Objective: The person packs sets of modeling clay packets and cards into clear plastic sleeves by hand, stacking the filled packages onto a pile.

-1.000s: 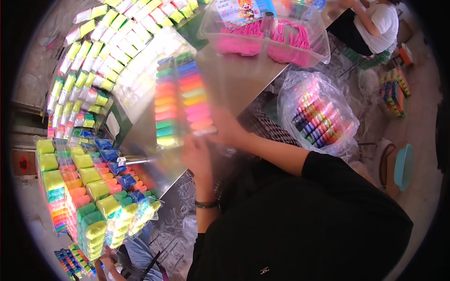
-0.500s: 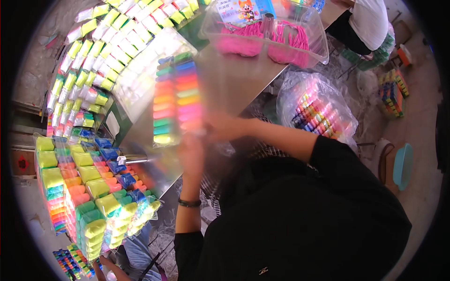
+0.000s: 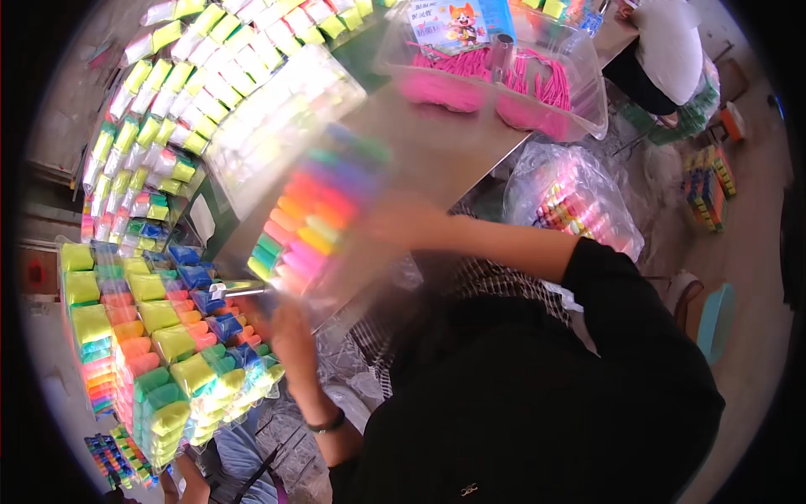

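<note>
A clear pack of coloured clay-like pieces (image 3: pixel 304 214), in two columns from blue and green to pink, hangs tilted over the metal table (image 3: pixel 428 155); it is blurred. My left hand (image 3: pixel 294 340) is at its lower left end, fingers closed at the edge, partly smeared. My right hand (image 3: pixel 390 223) is beside the pack's right side, its fingers too smeared to make out. Close to the left hand, a shiny metal tube (image 3: pixel 243 288) sticks out by a big stack of similar packs (image 3: pixel 172 336).
Rows of yellow-and-white packets (image 3: pixel 189 92) spread at the upper left. A clear plastic bin (image 3: pixel 592 92) holds pink strand bundles (image 3: pixel 537 88) and a cartoon card (image 3: pixel 449 25). At right are a filled plastic bag (image 3: pixel 575 197), a teal basin (image 3: pixel 716 323) and another person (image 3: pixel 667 50).
The pack has tilted, its lower end swinging left and down. My left hand has moved down and left with that end. My right hand stays near the pack's right side.
</note>
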